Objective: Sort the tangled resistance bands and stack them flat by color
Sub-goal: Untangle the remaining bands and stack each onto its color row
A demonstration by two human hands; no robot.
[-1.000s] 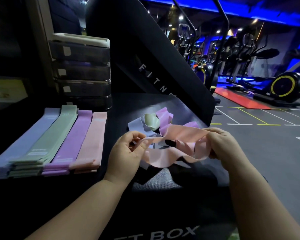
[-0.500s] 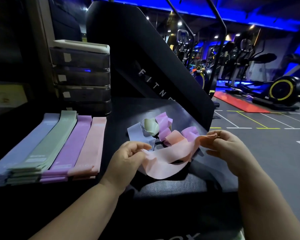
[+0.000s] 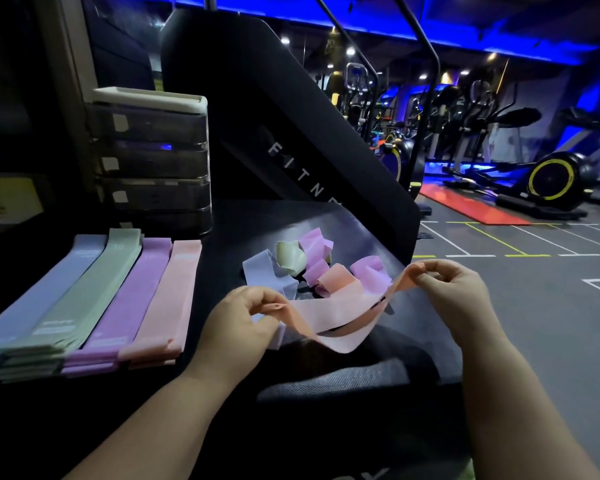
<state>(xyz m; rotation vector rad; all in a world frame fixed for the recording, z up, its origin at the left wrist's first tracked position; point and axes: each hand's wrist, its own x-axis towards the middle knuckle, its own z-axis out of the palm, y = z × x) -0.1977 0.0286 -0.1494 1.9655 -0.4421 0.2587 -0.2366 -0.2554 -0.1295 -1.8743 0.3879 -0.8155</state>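
Observation:
A pink band (image 3: pixel 340 317) sags between my hands above the black box top. My left hand (image 3: pixel 239 317) pinches its left end, and my right hand (image 3: pixel 451 292) pinches its right end, raised higher. Behind it lies a tangle of loose bands (image 3: pixel 309 265) in blue-grey, green, purple and pink. At the left, flat stacks lie side by side: a blue-grey stack (image 3: pixel 49 289), a green stack (image 3: pixel 84 299), a purple stack (image 3: pixel 129 299) and a pink stack (image 3: pixel 167 299).
A dark drawer unit (image 3: pixel 149 157) with a white top stands behind the stacks. A slanted black panel (image 3: pixel 291 133) lettered FITN rises behind the tangle. The black box top (image 3: pixel 222 237) ends at the right, above the gym floor (image 3: pixel 534 306) with exercise machines beyond.
My hands have drawn apart, pulling the bunched pink band out into a long strip. My right hand rose and moved right; the band lifted off the tangle.

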